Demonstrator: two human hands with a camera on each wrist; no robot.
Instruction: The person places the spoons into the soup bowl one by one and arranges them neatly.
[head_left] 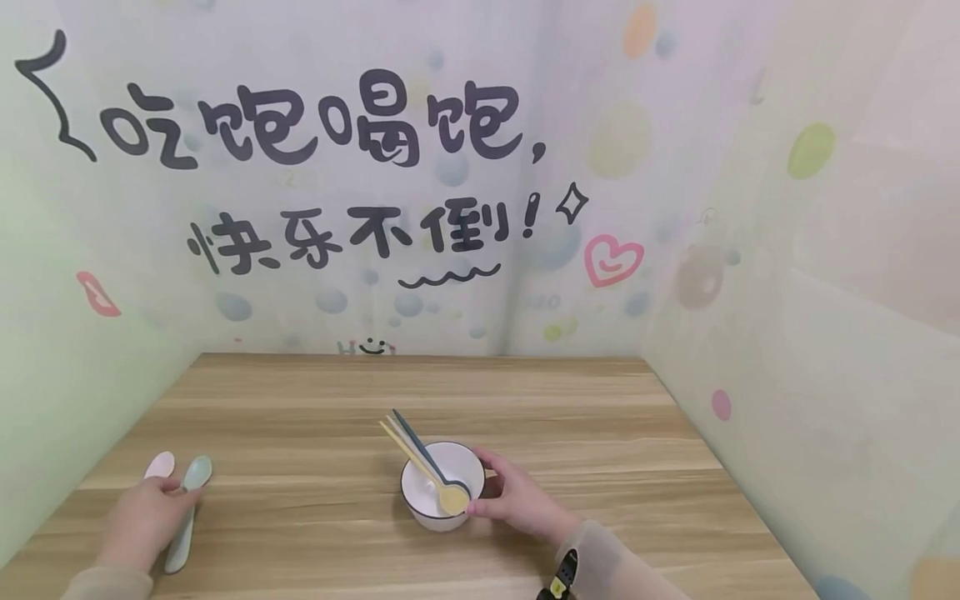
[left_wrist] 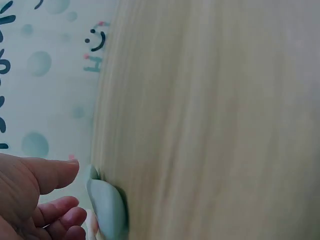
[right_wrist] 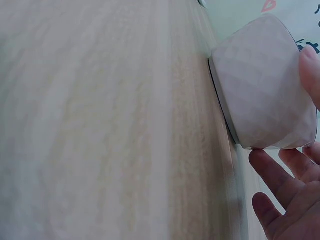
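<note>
A white bowl (head_left: pixel 431 521) with a dark rim stands on the table. My right hand (head_left: pixel 525 504) grips its right side, thumb at the rim and fingers along the wall. A yellow spoon (head_left: pixel 453 499) and a dark blue spoon (head_left: pixel 417 443) lean in the bowl, with a pale handle (head_left: pixel 391 421) between theirs. At the left, my left hand (head_left: pixel 142 521) is over a pale green spoon (head_left: pixel 198 473) and a pink spoon (head_left: pixel 160 465). In the left wrist view, its thumb and loosely bent fingers stand apart, with the green spoon (left_wrist: pixel 107 210) just beyond them.
The wooden table (head_left: pixel 315 400) meets a printed back wall (head_left: pixel 360 308) with large black lettering. Plain side walls stand left and right (head_left: pixel 787 400). A dark watch or band (head_left: pixel 566 575) is on my right wrist.
</note>
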